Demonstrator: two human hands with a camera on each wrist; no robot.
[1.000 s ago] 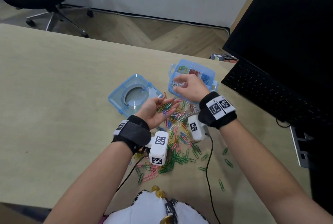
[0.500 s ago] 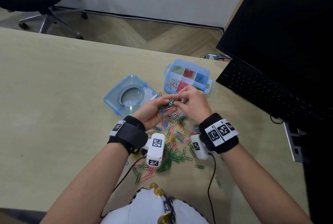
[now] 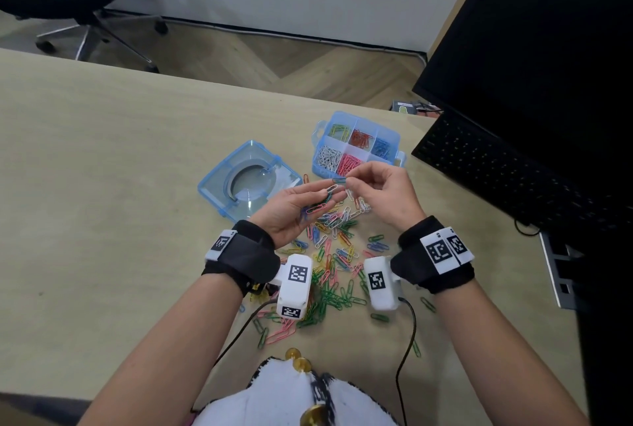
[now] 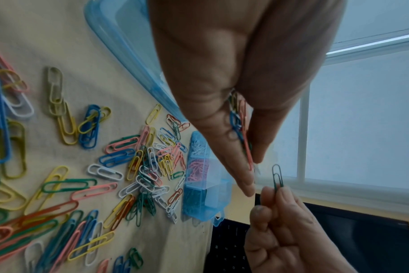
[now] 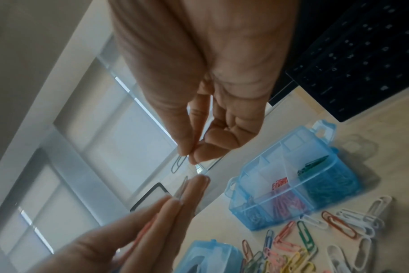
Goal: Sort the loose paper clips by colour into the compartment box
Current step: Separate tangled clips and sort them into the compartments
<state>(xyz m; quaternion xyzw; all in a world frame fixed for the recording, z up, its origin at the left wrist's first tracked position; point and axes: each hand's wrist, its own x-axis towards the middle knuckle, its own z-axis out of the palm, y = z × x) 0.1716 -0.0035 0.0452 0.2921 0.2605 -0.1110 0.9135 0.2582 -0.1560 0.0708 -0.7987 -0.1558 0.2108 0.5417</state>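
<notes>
- My right hand pinches one green clip between thumb and first finger. The other fingers are curled in.
- In my left wrist view, the green clip stands up from the pinching fingertips of my right hand.
- My left hand lies palm up with straight fingers, flat like a little plate. A few clips rest on it: pink, green, white and blue ones.
- The green clip is just past my left fingertips, at about 1 o'clock from my left palm. I cannot tell if it touches them.
- The compartment box sits on the table at 12 o'clock from my hands, close by. It is blue and see-through, with its top off.
- Inside the box I see white clips and pink clips in the near row. Red ones and blue ones are in the far row. The far left part has mixed yellow and green ones.
- The box lid lies flat on the table at 10 o'clock from my left hand.
- The loose clip pile is spread under and between my wrists, at 6 o'clock from my hands. It has many colours all mixed up.
- A black keyboard is at 3 o'clock from the box.
</notes>
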